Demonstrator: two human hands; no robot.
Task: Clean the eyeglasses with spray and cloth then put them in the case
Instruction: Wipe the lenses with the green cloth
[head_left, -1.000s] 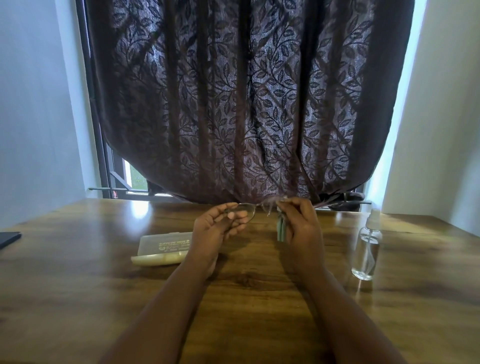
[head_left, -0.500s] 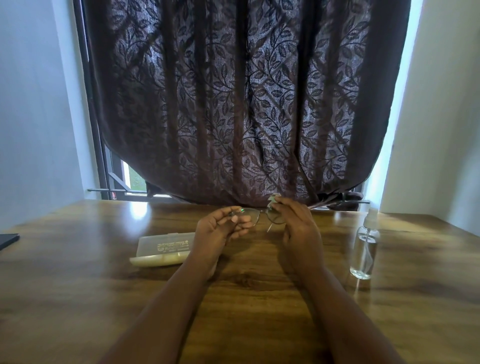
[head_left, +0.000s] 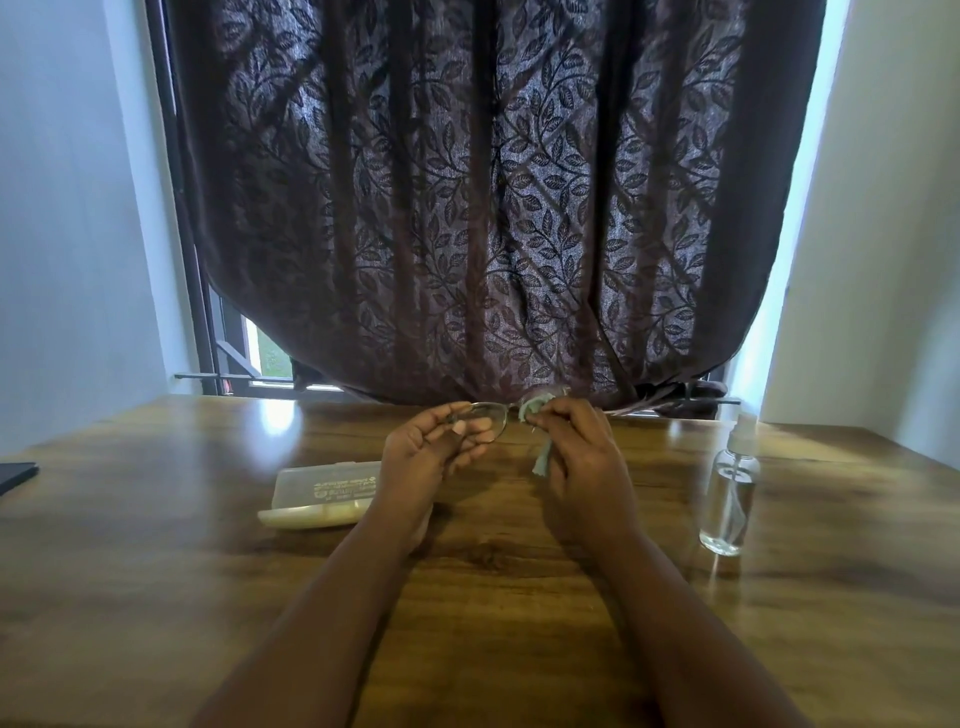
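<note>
The worktop (head_left: 156, 597) is glossy wood-grain brown, with window glare near its far edge. At its far left edge a flat dark object (head_left: 15, 475) is cut off by the frame; what it is cannot be told.

Left of the eyeglasses (head_left: 491, 415), and nearer the person, lies the glasses case (head_left: 319, 493): a long rounded box with a frosted translucent lid bearing small unreadable print over a cream base, its right end hidden behind the left wrist.

The left hand (head_left: 431, 457) is raised above the worktop, palm toward the camera, fingers curled around the left lens rim of the thin metal-framed eyeglasses. Just to the right, the right hand (head_left: 582, 457) pinches a pale green cleaning cloth (head_left: 535, 410) against the other lens, which the cloth and fingers wholly cover; a strip of the cloth hangs down below the fingers. The two hands sit close together but do not touch. A temple arm shows faintly past the right hand, hard to make out against the curtain (head_left: 467, 208), a dark brown fabric woven with a leaf pattern, hanging behind the eyeglasses.

Well to the right of the eyeglasses stands a clear cylindrical spray bottle (head_left: 730, 493) with a translucent cap, upright and holding clear liquid.
</note>
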